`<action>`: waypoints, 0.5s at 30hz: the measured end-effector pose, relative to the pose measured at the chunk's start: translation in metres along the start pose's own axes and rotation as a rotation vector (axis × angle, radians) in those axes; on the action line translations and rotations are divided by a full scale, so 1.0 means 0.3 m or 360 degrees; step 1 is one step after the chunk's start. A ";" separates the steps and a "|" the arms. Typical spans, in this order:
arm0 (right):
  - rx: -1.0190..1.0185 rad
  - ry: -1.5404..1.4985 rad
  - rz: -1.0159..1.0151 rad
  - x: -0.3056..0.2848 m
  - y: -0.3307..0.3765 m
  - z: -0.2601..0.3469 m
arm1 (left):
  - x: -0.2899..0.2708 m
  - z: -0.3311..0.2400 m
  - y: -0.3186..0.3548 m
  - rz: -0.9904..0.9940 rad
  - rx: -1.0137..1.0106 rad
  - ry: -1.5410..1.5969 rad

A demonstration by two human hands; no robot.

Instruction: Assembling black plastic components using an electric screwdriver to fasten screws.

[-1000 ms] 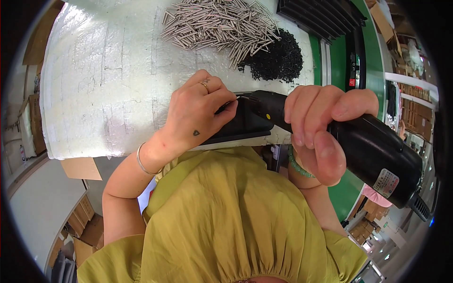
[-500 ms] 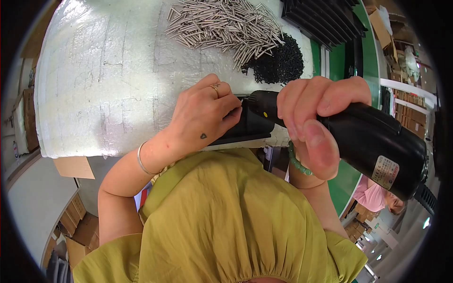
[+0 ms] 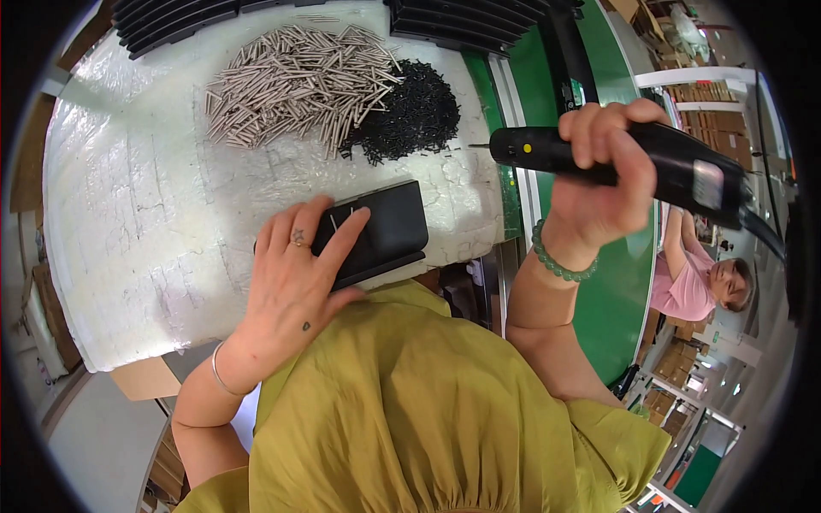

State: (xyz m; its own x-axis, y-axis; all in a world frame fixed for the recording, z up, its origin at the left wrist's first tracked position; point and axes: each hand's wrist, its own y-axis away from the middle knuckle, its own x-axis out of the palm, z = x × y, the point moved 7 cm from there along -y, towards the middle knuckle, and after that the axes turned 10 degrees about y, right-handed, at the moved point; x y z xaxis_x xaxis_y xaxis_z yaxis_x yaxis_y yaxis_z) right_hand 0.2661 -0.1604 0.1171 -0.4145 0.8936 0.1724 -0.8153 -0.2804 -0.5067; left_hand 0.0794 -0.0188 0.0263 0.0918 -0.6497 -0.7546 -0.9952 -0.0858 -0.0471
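Black housing under left grip, power driver raised in right

You have the black housing (image 3: 389, 227) on the near part of the white-covered desk (image 3: 137, 214), right of its middle and set at a slant, its right end higher in the view than its left.

Left grip (image 3: 295, 265): laid over the left end of the housing, thumb and fingers apart. Your index finger stretches across its top; your thumb lies by the near edge. A thin pale strip shows close to that finger; cannot tell what it is.

Right grip (image 3: 603, 171): clamped around a black power driver (image 3: 676, 167), fingers wrapped over the body. The driver lies nearly level in view, bit (image 3: 478, 145) pointing left, well apart from the housing. Cord leaves its right end.

Far side of the desk: a heap of silver pins (image 3: 291, 94), loosely piled. A heap of small black screws (image 3: 410, 115) touches it on the right. Beyond these, black ribbed parts stand in two groups, one far left (image 3: 175, 21), one far right (image 3: 462, 24).

To your right: a green surface (image 3: 611, 299), and farther right a person in a pink top (image 3: 680, 286).
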 end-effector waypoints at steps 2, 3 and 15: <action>0.0037 0.0017 -0.0038 -0.040 0.016 -0.046 | -0.018 0.009 0.001 0.0041 0.0014 0.0146; 0.0086 -0.0012 -0.0075 -0.057 0.024 -0.074 | -0.036 0.016 0.002 0.0075 0.0017 0.0293; 0.0160 -0.0128 -0.0111 -0.046 0.062 -0.089 | -0.145 0.170 0.014 -0.0001 -0.0227 0.0363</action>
State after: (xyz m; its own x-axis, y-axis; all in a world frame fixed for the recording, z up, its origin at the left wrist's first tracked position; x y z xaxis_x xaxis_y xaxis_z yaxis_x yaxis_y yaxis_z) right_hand 0.2675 -0.1684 0.0826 -0.3835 0.8821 0.2735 -0.8778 -0.2561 -0.4049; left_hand 0.0695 0.0478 0.0256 0.1136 -0.8015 -0.5871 -0.9818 -0.1811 0.0572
